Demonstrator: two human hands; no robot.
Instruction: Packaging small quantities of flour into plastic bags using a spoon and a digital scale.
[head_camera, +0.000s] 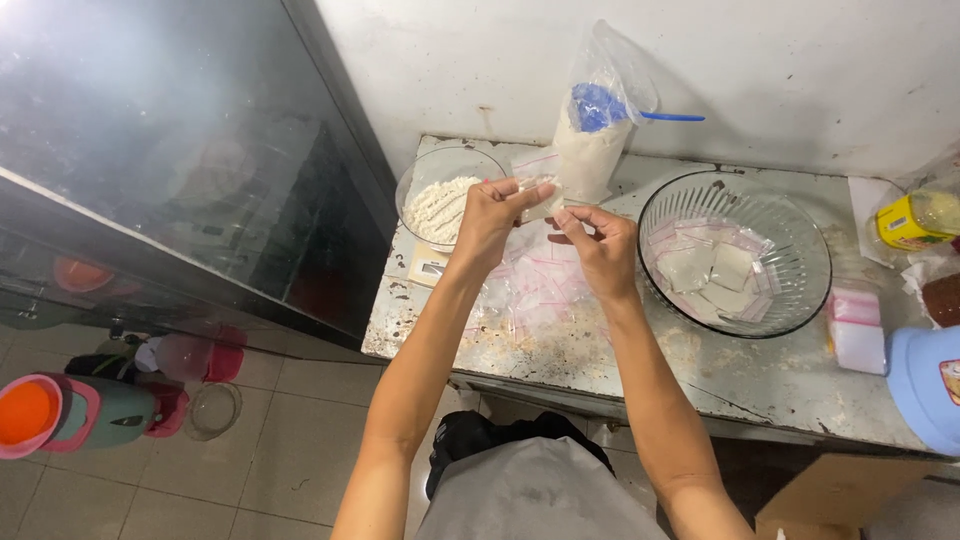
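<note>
A worn, flour-dusted metal bench (600, 350) stands against a white wall in the upper half of the frame, with a dark glass-fronted cabinet (180, 150) to its left and a tiled floor below. At the centre of the frame both hands hold a small clear zip bag (540, 190) with white powder in it, raised above the bench. The left hand (492, 215) pinches the bag's left end between thumb and fingers; the right hand (600, 245) pinches its lower right edge, fingers pressed together. Beneath the hands lies a loose heap of empty zip bags (540, 290) with pink strips. Just left of the hands sits a glass bowl of white powder (440, 205). Behind them a tall plastic bag of powder (592, 140) stands upright with a blue scoop (610, 108) in it. To the right, a large ribbed glass bowl (800, 290) holds several filled bags.
</note>
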